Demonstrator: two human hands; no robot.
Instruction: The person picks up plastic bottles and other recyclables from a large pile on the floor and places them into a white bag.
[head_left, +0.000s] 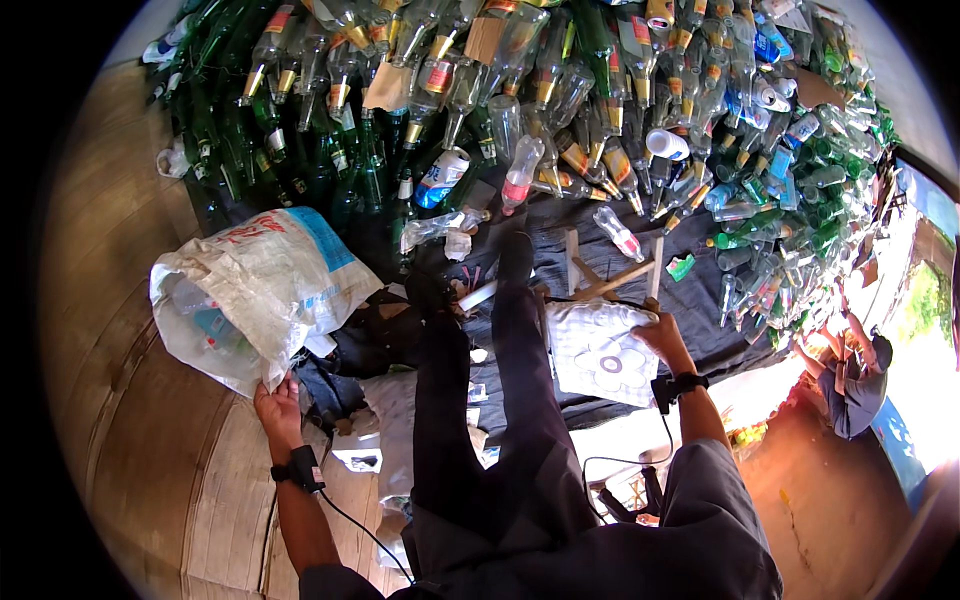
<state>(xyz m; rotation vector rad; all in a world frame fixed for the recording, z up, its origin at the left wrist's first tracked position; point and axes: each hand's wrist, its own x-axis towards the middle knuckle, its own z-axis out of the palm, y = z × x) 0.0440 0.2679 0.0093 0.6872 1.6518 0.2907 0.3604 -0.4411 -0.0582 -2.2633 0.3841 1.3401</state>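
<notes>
My left hand (279, 412) pinches the rim of a white woven plastic sack (300, 274) with red print and a blue patch. The sack lies tilted with its mouth towards me, and some clear plastic bottles (217, 326) show inside. On the other side, my right hand (667, 341) grips the corner of a small wooden folding stool. Its crossed legs (611, 281) point away from me, and its padded seat (604, 352) carries a flower print. Both wrists wear black straps with cables.
A high heap of glass bottles (450, 82) rises ahead, mixed with cans. Loose plastic bottles (619, 232) lie on black sheeting (551, 225) near my feet. Wooden boards (142, 420) line the left. Another person (855, 382) crouches at the right by the heap.
</notes>
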